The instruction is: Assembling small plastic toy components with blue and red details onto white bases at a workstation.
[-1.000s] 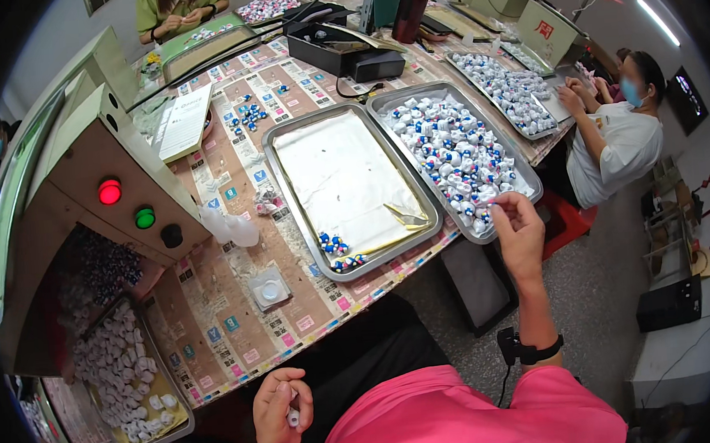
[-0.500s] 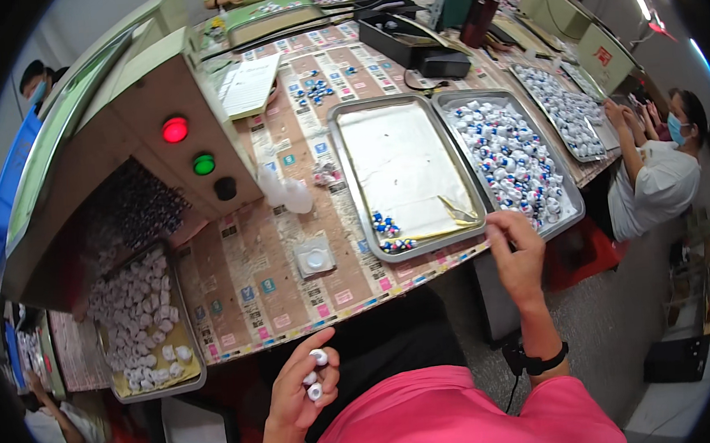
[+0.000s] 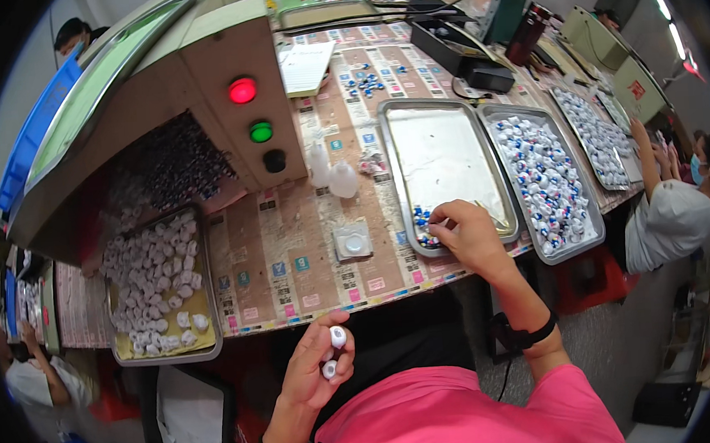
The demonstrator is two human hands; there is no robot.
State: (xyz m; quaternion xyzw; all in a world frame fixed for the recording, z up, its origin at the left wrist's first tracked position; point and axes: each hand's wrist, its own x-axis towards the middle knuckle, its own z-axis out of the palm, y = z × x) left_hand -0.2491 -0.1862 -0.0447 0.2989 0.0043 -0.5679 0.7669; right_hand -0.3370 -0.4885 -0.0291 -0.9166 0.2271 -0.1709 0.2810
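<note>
My left hand (image 3: 314, 363) is near the table's front edge, its fingers curled around small rounded white plastic pieces (image 3: 338, 336) with dark holes. My right hand (image 3: 473, 236) reaches over the near left corner of a metal tray (image 3: 392, 169) lined with pale sheet. Its thumb and fingertips pinch down among small blue pieces (image 3: 420, 215) lying there; whatever is between them is hidden. Right of this tray stands a second tray (image 3: 601, 225), filled with white pieces bearing blue and pink parts (image 3: 540, 177).
At left, a beige machine housing (image 3: 231, 45) with lit red and green lamps stands over a tray (image 3: 212, 314) of white pieces. Plastic bottles (image 3: 342, 179), a small clear-bagged item (image 3: 352, 242), a notepad (image 3: 307, 67) and a black box (image 3: 450, 46) sit on the table. A co-worker (image 3: 671, 212) sits at right.
My right hand has moved left from the corner between the trays to the blue pieces, its fingers now pinched. My left hand still holds the white pieces. The whole view has shifted.
</note>
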